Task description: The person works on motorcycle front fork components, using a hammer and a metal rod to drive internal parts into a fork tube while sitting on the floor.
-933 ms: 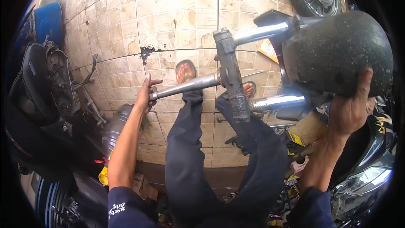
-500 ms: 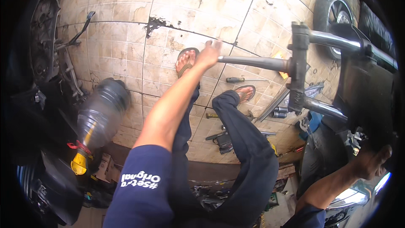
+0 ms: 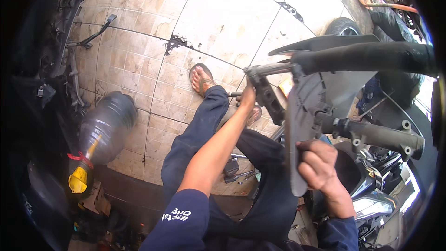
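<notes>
A motorcycle front fork assembly is in front of me, with two fork legs running to the right from a dark triple clamp. My left hand is closed round the steering stem, close against the clamp; some of its fingers are hidden behind. Between and over the legs sits a dark grey front mudguard. My right hand is closed on the mudguard's near edge, fingers curled in, thumb side toward the panel.
To my left stands a clear plastic jug with a yellow funnel cap. A wheel lies at the far right. Engine parts line the left wall. Tools lie on the tiles by my legs, and a chromed motorcycle part is at lower right.
The fork assembly has turned and come nearer, its clamp moving left and down. My left hand has closed on the stem. My right hand has moved left and up to the mudguard edge.
</notes>
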### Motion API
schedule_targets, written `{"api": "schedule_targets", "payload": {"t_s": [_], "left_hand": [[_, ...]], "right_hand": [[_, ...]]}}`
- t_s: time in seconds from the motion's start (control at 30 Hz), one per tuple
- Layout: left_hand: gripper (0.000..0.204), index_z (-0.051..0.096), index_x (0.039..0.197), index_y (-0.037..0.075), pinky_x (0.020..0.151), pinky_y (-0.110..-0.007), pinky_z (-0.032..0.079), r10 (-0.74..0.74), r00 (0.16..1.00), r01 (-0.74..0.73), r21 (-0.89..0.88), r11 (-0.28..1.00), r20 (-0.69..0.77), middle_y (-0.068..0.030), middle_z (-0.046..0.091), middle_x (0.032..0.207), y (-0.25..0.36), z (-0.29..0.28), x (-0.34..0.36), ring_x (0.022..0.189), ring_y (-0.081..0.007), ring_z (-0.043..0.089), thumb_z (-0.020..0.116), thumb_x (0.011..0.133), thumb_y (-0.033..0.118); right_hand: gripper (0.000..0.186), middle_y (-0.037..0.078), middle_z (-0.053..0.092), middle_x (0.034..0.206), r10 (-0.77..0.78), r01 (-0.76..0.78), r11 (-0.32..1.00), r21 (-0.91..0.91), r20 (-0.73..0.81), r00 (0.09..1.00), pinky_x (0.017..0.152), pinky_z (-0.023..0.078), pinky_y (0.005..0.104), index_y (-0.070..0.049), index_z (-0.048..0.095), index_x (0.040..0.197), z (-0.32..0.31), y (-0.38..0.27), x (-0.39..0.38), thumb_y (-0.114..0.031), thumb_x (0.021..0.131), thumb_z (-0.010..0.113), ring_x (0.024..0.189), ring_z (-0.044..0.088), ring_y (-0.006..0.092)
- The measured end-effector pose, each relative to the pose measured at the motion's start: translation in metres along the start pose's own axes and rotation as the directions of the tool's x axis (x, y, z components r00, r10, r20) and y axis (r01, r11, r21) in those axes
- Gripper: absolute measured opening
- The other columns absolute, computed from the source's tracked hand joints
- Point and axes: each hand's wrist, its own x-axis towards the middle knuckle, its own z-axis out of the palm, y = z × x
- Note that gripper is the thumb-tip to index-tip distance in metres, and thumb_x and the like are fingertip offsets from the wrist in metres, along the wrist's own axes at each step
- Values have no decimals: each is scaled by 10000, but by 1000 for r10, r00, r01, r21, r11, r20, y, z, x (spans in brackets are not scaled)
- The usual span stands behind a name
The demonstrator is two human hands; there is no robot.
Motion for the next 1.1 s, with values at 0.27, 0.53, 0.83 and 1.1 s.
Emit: {"api": "schedule_targets", "payload": {"t_s": [0.27, 0.53, 0.83, 1.1], "left_hand": [[889, 272, 1557, 28, 1104, -473, 380, 284, 948, -253, 198, 947, -147, -214, 392, 1530, 146, -48, -101, 1363, -347, 446, 236, 993, 715], [1068, 400, 1460, -99, 798, -304, 495, 210, 622, -617, 307, 725, 754, -183, 665, 984, 325, 146, -325, 829, -190, 609, 236, 925, 810], [1381, 58, 1604, 40, 584, -318, 543, -135, 917, -201, 727, 657, 376, -215, 477, 1300, 268, 134, -402, 851, -225, 628, 836, 647, 663], [1559, 138, 1599, 55, 1200, -553, 188, -491, 394, -631, 617, 471, 777, -294, 179, 1616, 237, 214, -309, 1476, -458, 254, 973, 393, 583]], "right_hand": [[190, 28, 448, 715, -67, 67, 996, 52, -5, 998, 593, 421, 307, -95, 510, 656, 29, -63, -7, -248, 559, 567, 725, 538, 197], [170, 31, 542, 903, -42, 41, 999, 36, 46, 998, 734, 476, 324, -100, 594, 772, 34, -114, -46, -255, 707, 615, 970, 555, 218], [194, 109, 539, 959, 11, 36, 979, 198, -231, 973, 1097, 467, 474, -85, 546, 859, 37, -109, -170, -163, 707, 638, 1060, 590, 332], [126, 162, 571, 968, 184, -101, 974, 201, -453, 873, 1099, 479, 477, -66, 530, 797, 74, -133, -189, -94, 785, 652, 1225, 557, 398]]}}
